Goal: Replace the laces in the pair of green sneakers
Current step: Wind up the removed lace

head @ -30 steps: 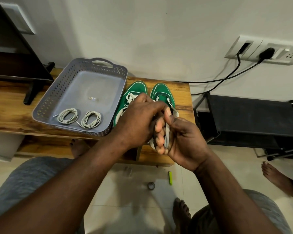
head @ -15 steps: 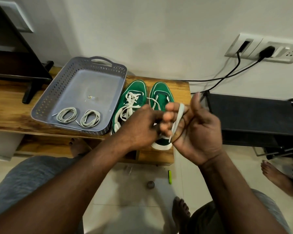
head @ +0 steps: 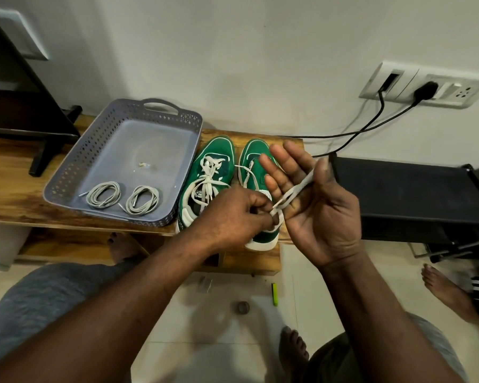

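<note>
Two green sneakers stand side by side on the wooden bench (head: 14, 189). The left sneaker (head: 219, 153) has a loose white lace in its eyelets; the right sneaker (head: 250, 158) shows a slack strand. In front of them I hold a white lace (head: 296, 189). It lies looped across the straight fingers of my right hand (head: 318, 211), whose palm faces up. My left hand (head: 233, 217) pinches the lace's near end just left of that palm. Two coiled laces (head: 104, 194) (head: 143, 200) lie in the grey tray (head: 94, 139).
The perforated grey tray sits left of the sneakers. A black stand leg (head: 46, 150) rests on the bench's left part. A black rack (head: 398, 189) stands to the right, with cables (head: 371, 128) from the wall sockets. A green lighter (head: 274, 294) and another person's foot (head: 448, 294) are on the floor.
My right hand has uncurled and turned palm up, moving right off the sneakers. The lace, bunched in both hands before, now stretches across its fingers. My left hand dropped slightly, still pinching.
</note>
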`<state>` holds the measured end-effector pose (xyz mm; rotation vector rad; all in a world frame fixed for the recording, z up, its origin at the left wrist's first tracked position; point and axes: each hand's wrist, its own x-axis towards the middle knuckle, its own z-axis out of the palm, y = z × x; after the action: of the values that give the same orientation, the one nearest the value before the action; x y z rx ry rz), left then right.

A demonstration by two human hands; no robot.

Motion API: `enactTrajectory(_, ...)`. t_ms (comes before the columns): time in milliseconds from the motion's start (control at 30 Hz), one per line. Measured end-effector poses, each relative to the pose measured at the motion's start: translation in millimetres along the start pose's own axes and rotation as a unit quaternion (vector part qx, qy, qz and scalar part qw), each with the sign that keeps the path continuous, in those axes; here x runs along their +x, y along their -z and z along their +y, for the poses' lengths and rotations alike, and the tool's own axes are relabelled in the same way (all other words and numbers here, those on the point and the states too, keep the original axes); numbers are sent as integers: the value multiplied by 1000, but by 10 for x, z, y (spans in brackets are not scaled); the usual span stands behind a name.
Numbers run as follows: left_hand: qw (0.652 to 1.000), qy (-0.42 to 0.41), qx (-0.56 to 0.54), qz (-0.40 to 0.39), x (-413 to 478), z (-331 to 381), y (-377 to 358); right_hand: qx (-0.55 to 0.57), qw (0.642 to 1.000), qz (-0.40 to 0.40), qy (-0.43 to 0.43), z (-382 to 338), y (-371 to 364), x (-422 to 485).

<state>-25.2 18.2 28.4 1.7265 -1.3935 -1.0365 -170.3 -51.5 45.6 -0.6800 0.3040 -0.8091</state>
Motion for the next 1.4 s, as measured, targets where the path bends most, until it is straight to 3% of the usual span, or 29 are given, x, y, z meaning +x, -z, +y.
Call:
enactTrajectory(233,999,38,8,7,-2,42,-46,-10,998,59,32,68,-2,38)
enactTrajectory(767,974,138,-178,-37,-70,132,3,-189,972,92,104,57,148,63)
enactTrajectory(933,967,127,-220,-25,-76,120,97,-272,959,70,38,93,200,39)
enactTrajectory(1033,933,137,-329,-41,-57,124,143,-359,932,49,-4,118,193,8)
enactTrajectory(1233,864,147,-477,-63,-7,91,342,-540,837,17,-91,206,241,-34)
enactTrajectory(1400,821,142,-552,-31,27,84,451,-530,819,-41,-219,258,227,-52)
